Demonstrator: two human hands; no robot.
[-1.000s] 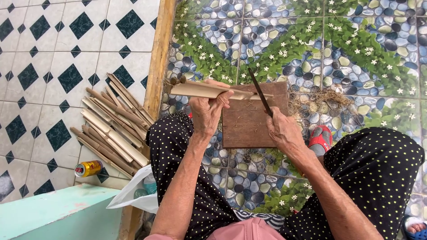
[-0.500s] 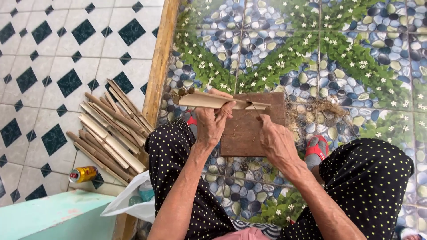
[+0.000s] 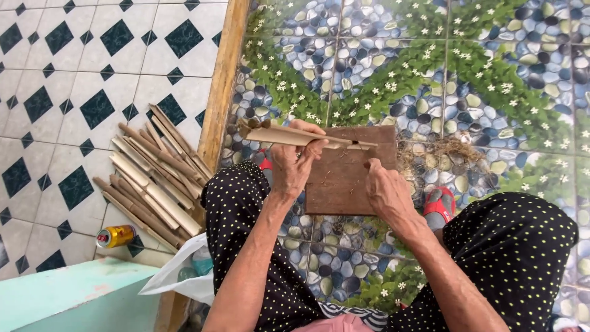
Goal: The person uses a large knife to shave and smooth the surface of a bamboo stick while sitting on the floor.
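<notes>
Left hand: the left hand (image 3: 294, 165) wraps its fingers and thumb around a pale bamboo strip (image 3: 295, 135), holding it level over the far edge of the brown wooden board (image 3: 344, 178).
Right hand: the right hand (image 3: 384, 187) curls closed at the strip's right end, where a thin dark blade (image 3: 358, 144) seems to meet the bamboo; I cannot tell how firmly it grips.
Strip: it lies left to right, its stubby ends poking out past the left fist.
Doing it well: my read is to keep the strip braced on the board, the edge shallow and running along the grain, and the left fingers behind the cut.
Risk: a steep bite could likely split the strip.
Nearby: a bundle of bamboo lengths (image 3: 150, 178) lies on the left, a yellow can (image 3: 115, 235) near it, and shavings (image 3: 452, 150) to the right.
</notes>
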